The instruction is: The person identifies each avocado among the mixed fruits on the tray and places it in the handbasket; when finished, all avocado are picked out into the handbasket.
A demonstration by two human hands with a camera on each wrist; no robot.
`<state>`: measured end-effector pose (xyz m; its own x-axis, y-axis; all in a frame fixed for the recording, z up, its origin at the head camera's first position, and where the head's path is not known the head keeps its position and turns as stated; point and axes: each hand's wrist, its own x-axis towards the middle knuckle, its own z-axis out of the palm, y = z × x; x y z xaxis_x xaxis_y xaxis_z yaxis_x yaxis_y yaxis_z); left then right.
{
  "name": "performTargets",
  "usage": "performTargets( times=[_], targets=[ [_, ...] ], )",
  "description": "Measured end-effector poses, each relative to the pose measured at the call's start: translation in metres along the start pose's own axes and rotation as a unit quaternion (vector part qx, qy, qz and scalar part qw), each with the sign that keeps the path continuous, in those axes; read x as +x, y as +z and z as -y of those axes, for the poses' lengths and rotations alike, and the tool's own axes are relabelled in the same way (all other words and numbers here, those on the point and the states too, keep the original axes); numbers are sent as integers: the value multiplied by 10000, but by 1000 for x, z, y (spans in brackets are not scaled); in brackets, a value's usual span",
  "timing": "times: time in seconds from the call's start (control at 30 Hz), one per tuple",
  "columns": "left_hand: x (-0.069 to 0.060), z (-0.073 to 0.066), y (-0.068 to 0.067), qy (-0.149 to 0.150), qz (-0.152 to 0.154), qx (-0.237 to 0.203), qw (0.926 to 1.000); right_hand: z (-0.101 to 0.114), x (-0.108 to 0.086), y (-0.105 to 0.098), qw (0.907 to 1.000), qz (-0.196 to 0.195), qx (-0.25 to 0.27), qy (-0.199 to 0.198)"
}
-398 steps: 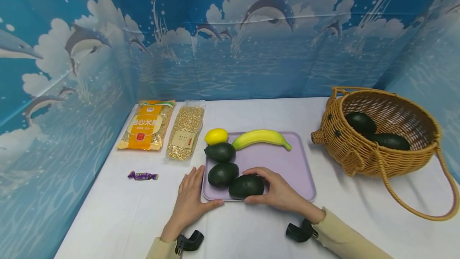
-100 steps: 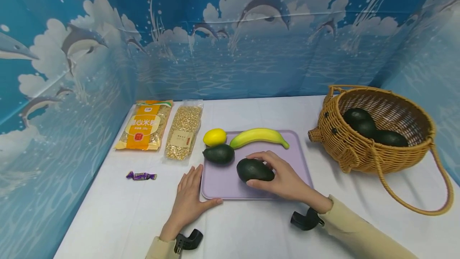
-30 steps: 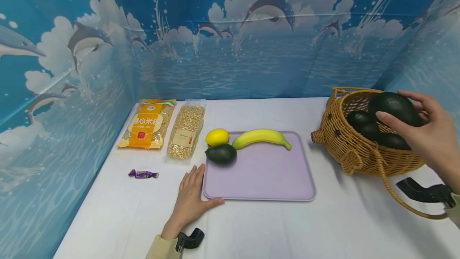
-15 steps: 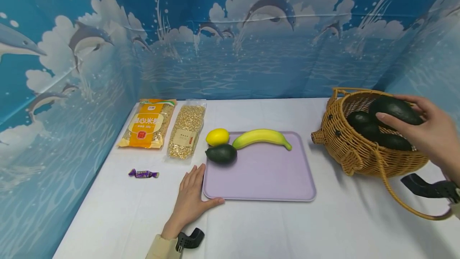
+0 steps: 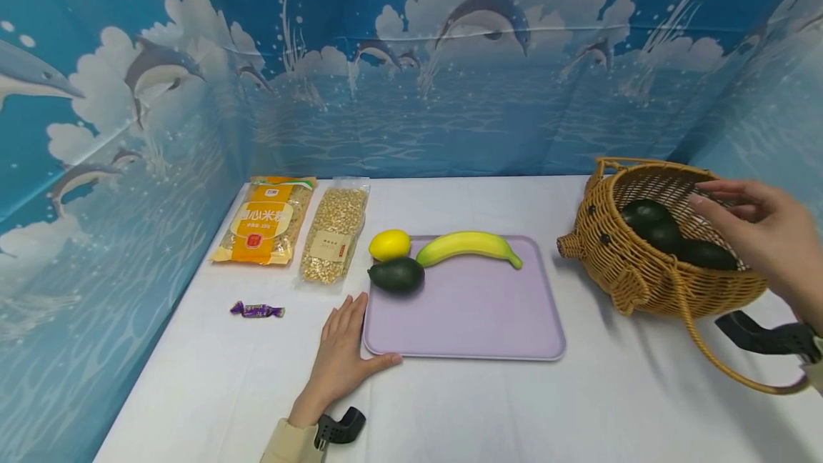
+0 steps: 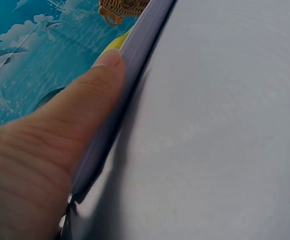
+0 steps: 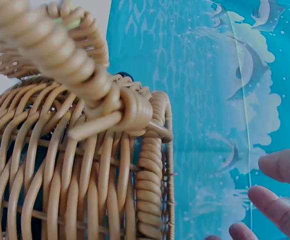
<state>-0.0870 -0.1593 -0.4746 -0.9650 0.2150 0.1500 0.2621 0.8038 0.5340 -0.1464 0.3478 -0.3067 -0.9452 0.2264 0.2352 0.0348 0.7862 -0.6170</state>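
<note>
My right hand (image 5: 765,234) hovers over the wicker basket (image 5: 617,270), fingers parted and holding nothing. In the right wrist view its fingertips (image 7: 277,212) show beside the basket's woven wall (image 7: 84,185). Dark green avocados (image 5: 652,223) lie inside the basket, partly hidden by the rim and the hand. My left hand (image 5: 343,356) rests at the near-left corner of the lilac tray (image 5: 476,313), fingers straight along its side. Its thumb (image 6: 92,90) touches the tray's near edge. On the tray are an avocado (image 5: 396,275) and a banana (image 5: 469,245); a lemon (image 5: 389,244) sits at the far-left corner.
A yellow-labelled food bag (image 5: 263,223) and a clear bag of grains (image 5: 334,234) lie left of the tray. Nearer is a purple-wrapped candy (image 5: 257,310). The basket's rope handle (image 5: 726,366) loops onto the white table. A dolphin-print curtain (image 5: 411,120) stands behind.
Over the longer span, the two nearer avocados have left the tray for the basket. Within the last half second my right hand has let go of an avocado there. The left hand stays put.
</note>
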Motion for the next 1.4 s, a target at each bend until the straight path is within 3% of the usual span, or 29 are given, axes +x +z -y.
performTargets(
  times=[0.33, 0.57, 0.87, 0.97, 1.1, 1.2, 1.4],
  targets=[
    [1, 0, 0, 213, -195, 28, 9996, 15, -17, 7, 9966, -229, 402, -675],
    [1, -1, 0, 136, -98, -7, 9999, 36, -32, 22, 9921, -60, 793, -968],
    [1, -2, -1, 67, -62, -53, 9999, 57, -44, 59, 9625, -111, 1917, -1916],
    [0, -1, -1, 30, -30, -48, 10000, 64, -46, 72, 9540, 123, 2032, -2199],
    [0, -2, -1, -19, 6, -60, 10000, 71, -51, 96, 9515, 445, 1924, -2360],
    [0, -2, -1, -30, 17, -71, 10000, 88, -57, 107, 9491, 584, 1856, -2475],
    [0, -2, -1, -41, 15, -74, 10000, 122, -64, 121, 9327, 1031, 2249, -2625]
  ],
)
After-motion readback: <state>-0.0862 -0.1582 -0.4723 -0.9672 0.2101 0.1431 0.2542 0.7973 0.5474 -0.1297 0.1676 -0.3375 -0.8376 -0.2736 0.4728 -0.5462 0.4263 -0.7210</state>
